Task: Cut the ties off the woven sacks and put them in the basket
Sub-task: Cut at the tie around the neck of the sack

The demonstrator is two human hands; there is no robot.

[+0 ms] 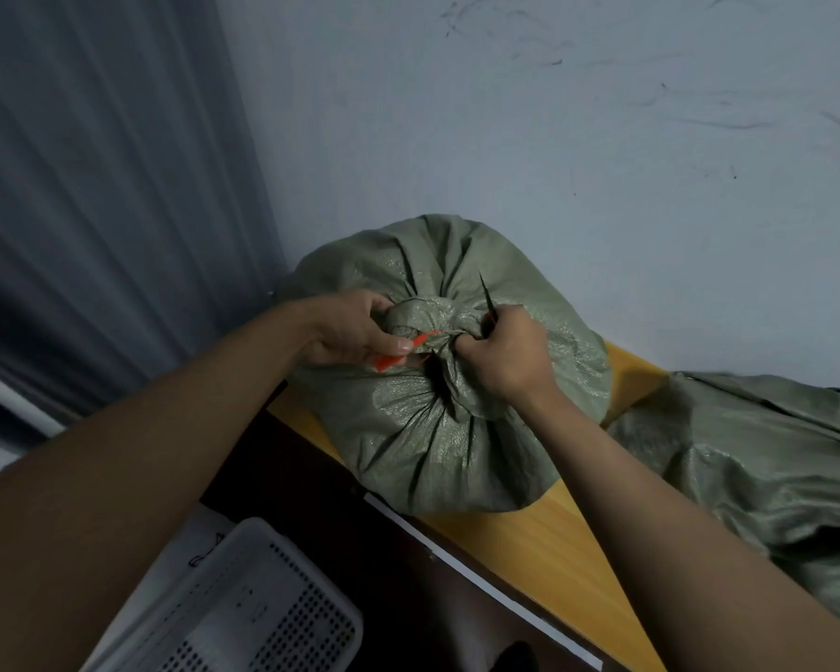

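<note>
**Both hands at the tied neck of a green sack**

Bare forearms fill the lower part of the view, reaching up from both bottom corners toward a stuffed green woven sack (437, 414) that sits on a yellow wooden table (549, 540) against a pale wall (554, 138). Below the left forearm, lower than the table, stands a white perforated basket (263, 608).

The sack's top is gathered into a bunched knot (423, 320) at its middle, and both hands meet there. The left hand (348, 329) has its fingers curled over the left side of the bunch, and it holds something orange (403, 354), thin and pointed, whose ends stick out beside the thumb; what that item is cannot be told. The right hand (500, 354) is closed tight on the right side of the neck, fingers pressed into the fabric. A thin black strip, likely the tie (487, 295), rises from just above its knuckles.

A second green sack (757, 472) lies slumped and creased on the table to the right, near the first one. A grey curtain (93, 186) hangs along the left side.
</note>
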